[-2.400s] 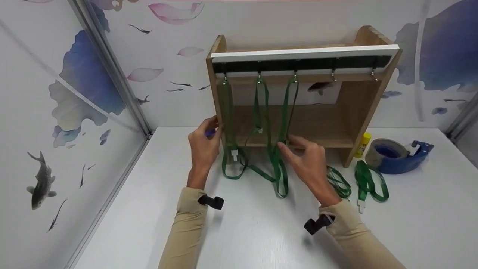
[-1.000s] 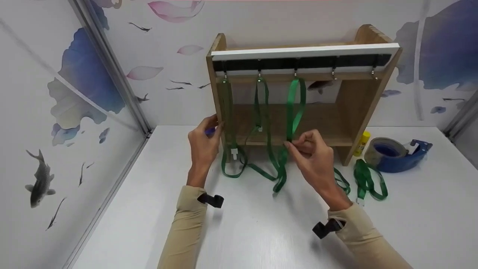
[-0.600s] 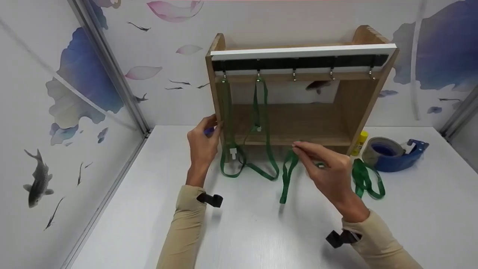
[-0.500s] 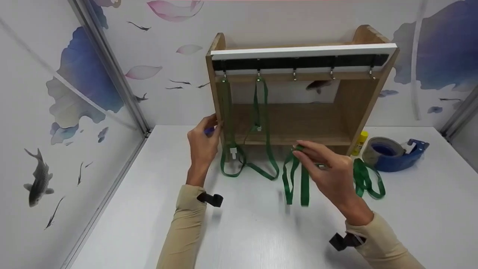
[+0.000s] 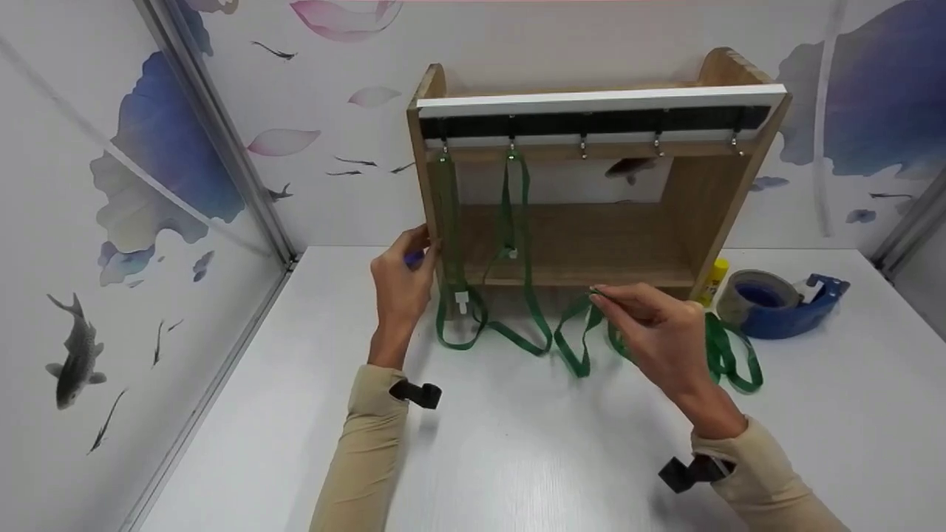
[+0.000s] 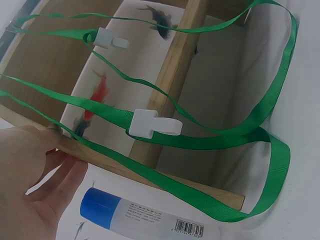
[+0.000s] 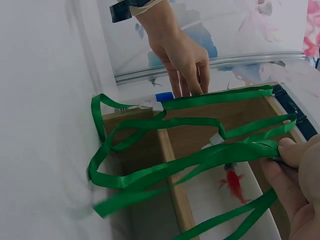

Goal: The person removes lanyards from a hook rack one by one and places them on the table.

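Observation:
My left hand (image 5: 403, 284) grips the left side panel of a wooden shelf (image 5: 591, 236), thumb on its front edge, fingers along the outside. Under a black strip on the shelf's white front rail hang several metal hooks (image 5: 584, 150). Green lanyards hang from the two leftmost: one lanyard (image 5: 452, 214) at the far left, another lanyard (image 5: 527, 222) beside it. White plastic clips show on both in the left wrist view, such as this clip (image 6: 144, 123). In front of the shelf, my right hand (image 5: 658, 332) pinches a third green lanyard (image 5: 579, 366) between thumb and fingertips, its loops dangling.
Right of the shelf stand a yellow glue stick (image 5: 714, 281) and a blue tape dispenser (image 5: 787, 323) with its roll. More green lanyard (image 5: 750, 373) lies on the white table, partly behind my right hand. Beside the left panel is a blue-capped glue tube (image 6: 125, 212).
The third lanyard has come off the middle hook; my right hand has carried it down and to the right. My left hand stays on the shelf panel.

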Demonstrator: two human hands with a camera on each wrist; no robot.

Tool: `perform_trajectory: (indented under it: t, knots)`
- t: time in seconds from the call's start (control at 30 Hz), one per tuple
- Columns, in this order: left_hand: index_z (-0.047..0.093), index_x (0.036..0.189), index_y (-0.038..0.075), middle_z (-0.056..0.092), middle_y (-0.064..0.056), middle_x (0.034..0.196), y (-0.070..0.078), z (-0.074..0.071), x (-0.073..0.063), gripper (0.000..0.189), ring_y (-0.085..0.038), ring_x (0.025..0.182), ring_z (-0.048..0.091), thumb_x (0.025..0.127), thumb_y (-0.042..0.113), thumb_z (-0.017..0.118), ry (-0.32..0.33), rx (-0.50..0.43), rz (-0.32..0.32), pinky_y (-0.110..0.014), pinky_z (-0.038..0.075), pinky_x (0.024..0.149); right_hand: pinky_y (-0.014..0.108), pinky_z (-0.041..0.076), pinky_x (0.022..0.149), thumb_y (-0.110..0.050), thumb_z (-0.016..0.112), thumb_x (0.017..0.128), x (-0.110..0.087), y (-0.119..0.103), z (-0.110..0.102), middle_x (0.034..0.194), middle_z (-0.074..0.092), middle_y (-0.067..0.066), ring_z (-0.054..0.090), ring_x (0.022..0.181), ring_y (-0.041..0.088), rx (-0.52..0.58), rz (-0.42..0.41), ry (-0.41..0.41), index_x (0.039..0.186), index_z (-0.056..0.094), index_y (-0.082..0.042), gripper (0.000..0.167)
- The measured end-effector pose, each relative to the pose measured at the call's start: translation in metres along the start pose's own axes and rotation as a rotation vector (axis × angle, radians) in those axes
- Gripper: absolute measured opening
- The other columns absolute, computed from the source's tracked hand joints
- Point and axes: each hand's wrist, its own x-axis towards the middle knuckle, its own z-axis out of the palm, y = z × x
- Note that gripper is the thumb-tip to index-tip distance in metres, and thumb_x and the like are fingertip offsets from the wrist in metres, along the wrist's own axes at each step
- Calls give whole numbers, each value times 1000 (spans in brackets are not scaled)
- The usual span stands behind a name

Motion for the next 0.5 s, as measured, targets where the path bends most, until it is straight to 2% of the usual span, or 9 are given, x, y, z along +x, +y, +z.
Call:
perform_trajectory:
  t: [0.1, 0.27, 0.5]
  knots:
    - [74, 136, 10, 81, -8, 128, 0, 0, 0, 34, -24, 116, 79, 105, 24, 75, -2, 6, -2, -38, 65, 100, 13, 61, 78, 3, 85, 90, 0, 2, -1, 101, 85, 7, 78, 89, -3, -4, 37, 13, 108, 87, -13, 24]
    - [74, 136, 10, 81, -8, 126, 1, 0, 0, 34, -24, 114, 80, 104, 23, 75, -3, 4, -2, -37, 65, 99, 12, 61, 81, 0, 87, 89, 0, 3, -2, 102, 84, 4, 76, 91, -4, -19, 86, 13, 106, 88, -16, 23]
    - [75, 134, 10, 81, -9, 125, 0, 0, 1, 32, -25, 114, 80, 105, 22, 75, 4, -7, 4, -40, 65, 100, 12, 61, 84, -4, 88, 89, 3, 1, -3, 103, 80, 0, 75, 95, -1, -29, 94, -14, 104, 88, -18, 20]
